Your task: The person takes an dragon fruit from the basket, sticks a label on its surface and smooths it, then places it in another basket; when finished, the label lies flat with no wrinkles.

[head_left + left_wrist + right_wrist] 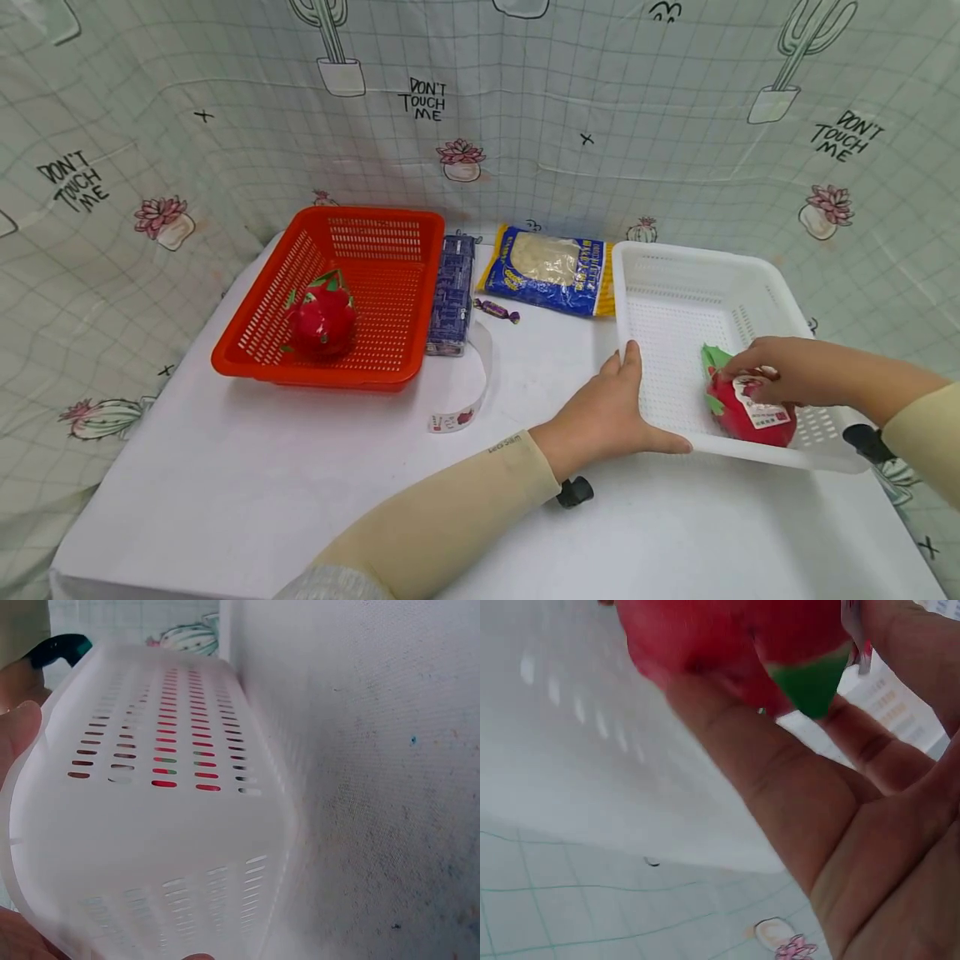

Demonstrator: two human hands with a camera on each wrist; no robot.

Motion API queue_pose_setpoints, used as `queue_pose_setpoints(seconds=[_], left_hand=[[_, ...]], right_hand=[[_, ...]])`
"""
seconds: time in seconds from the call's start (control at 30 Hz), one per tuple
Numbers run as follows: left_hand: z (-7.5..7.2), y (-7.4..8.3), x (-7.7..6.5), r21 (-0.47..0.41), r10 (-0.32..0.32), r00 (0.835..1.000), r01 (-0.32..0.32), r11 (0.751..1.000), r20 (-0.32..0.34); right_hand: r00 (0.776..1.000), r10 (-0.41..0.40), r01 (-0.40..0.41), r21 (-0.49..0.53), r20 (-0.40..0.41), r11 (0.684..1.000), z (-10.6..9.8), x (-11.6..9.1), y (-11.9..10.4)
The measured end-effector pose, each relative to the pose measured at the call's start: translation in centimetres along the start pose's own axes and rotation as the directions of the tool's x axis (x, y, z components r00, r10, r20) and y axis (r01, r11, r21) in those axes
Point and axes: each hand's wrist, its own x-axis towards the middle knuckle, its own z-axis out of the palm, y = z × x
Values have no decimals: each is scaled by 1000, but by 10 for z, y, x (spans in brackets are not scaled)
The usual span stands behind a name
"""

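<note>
A red dragon fruit (738,421) with green leaf tips and a white printed label lies in the front right of the white plastic basket (675,268). My right hand (810,375) holds this fruit from above; in the right wrist view its fingers (742,742) curl round the red skin. At the basket's near left corner, my left hand (600,417) grips the rim, thumb along the front and fingers at the left side. Through the slots in the left wrist view, red and green of the fruit show. The fruit's underside is hidden.
On the left stands a red basket (431,275) with another dragon fruit (324,319) inside. Between the baskets lie a dark blue pack (452,296), a blue and yellow food bag (551,271), a purple wrapped candy (496,311) and a curled paper strip (485,367).
</note>
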Motion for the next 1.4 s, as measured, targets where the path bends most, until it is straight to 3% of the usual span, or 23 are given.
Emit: queue_pose_setpoints(seconds=[0.2, 0.6, 1.4], left_hand=[[0, 2, 0, 6, 11, 1000, -11, 1000, 1], [0, 4, -1, 10, 2, 1000, -2, 1000, -3], [1, 0, -1, 51, -8, 1000, 9, 999, -6]], right_hand=[[999, 34, -37, 84, 35, 996, -3, -1, 9], [998, 38, -43, 107, 50, 993, -4, -1, 11], [1000, 4, -5, 21, 21, 1000, -6, -5, 0]])
